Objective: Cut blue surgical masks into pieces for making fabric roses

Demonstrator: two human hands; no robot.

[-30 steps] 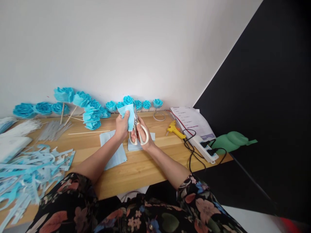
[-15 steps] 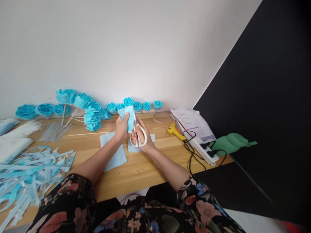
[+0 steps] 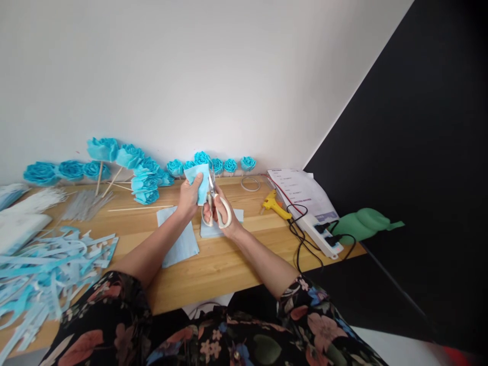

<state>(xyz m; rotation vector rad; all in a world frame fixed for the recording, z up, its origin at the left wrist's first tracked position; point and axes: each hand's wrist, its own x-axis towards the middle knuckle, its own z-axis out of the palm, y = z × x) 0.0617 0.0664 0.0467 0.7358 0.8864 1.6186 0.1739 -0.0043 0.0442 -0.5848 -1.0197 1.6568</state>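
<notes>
My left hand [image 3: 189, 197] pinches a light-blue piece of crepe paper [image 3: 203, 178], with the thumb across its front. My right hand [image 3: 224, 213] grips a pair of white-handled scissors [image 3: 224, 217], its fingers through the handle loops. The scissors point upward at the right edge of the piece, and their handles are spread apart. Whether the blades touch the paper I cannot tell. Below my hands, pale-blue sheets [image 3: 178, 246] lie on the wooden table, and a second pale-blue stack [image 3: 210, 233] is partly hidden by my right hand.
Blue paper flowers [image 3: 130, 156] line the wall, several on sticks. Cut strips [image 3: 49, 269] heap at the left, near grey wires [image 3: 87, 204]. At the right are a yellow glue gun [image 3: 275, 204], a power strip [image 3: 322, 238] with cables, printed papers [image 3: 299, 190] and a green object [image 3: 360, 224].
The scissor handles have spread wider in my right hand. My left hand still holds the blue piece in nearly the same place.
</notes>
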